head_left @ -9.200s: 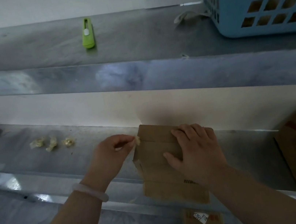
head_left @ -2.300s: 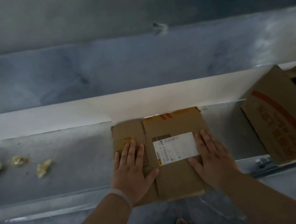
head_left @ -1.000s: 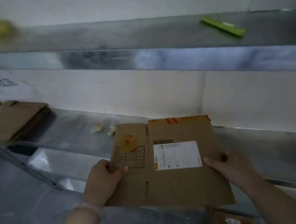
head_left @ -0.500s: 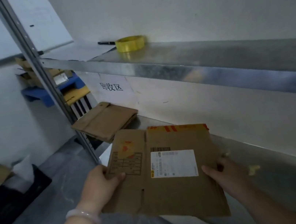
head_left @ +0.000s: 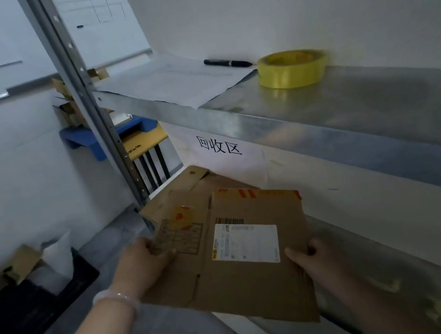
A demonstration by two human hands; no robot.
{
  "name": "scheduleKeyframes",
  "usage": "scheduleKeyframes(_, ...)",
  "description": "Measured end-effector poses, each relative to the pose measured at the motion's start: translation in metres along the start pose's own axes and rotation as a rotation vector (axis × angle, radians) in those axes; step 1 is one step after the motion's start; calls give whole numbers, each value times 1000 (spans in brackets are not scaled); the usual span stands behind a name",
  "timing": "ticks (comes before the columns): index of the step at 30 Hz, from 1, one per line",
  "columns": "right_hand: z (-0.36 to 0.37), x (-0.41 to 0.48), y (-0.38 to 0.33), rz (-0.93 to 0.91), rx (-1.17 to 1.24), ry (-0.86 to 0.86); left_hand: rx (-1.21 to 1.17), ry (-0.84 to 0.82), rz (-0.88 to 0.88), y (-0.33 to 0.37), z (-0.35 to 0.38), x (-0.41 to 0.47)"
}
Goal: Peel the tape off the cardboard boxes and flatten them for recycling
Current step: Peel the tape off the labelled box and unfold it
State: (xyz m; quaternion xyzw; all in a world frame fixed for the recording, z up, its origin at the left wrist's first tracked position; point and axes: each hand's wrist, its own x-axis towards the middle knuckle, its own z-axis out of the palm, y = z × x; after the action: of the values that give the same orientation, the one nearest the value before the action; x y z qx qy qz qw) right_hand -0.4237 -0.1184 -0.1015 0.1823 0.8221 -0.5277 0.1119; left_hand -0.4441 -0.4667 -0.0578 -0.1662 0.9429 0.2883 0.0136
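Metal shelving (head_left: 318, 100), flattened box (head_left: 244, 255) gripped between left hand (head_left: 142, 264), right hand (head_left: 318, 263)

Single head-worn view, aimed forward and down, angled along shelf (head_left: 347, 102). Left hand (head_left: 142, 267) and right hand (head_left: 321, 263) seen close, from behind and above; flattened box (head_left: 245, 286) framed between them.

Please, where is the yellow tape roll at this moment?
In the head view the tape roll lies on the upper shelf, at upper right, near the wall, just right of the black marker and the paper sheet.
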Motion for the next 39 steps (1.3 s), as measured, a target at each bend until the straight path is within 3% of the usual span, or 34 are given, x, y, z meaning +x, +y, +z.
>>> scheduleKeyframes(8, 59, 53, -43, 83, -49, 37, 158, -65, 45, -17, -7, 122)
scheduleKeyframes(17, 128, 83, -73, 217, 196, 214, 233, -206, 254, 2, -6, 244)
scheduleKeyframes(23, 155, 90, -89, 335, 15, 411, 281, -233, 378, 6, 8, 280)
scheduleKeyframes(28, 165, 86, -98, 293, -32, 530, 344, -285, 668, 7, 20, 281)
scheduleKeyframes(35, 145, 37, -91, 167, -418, 649, 245, -212, 1222, 75, 33, 228)
scheduleKeyframes(39, 114, -18, -81, 44, -647, 875, 148, -264, 1483, 117, 39, 165)
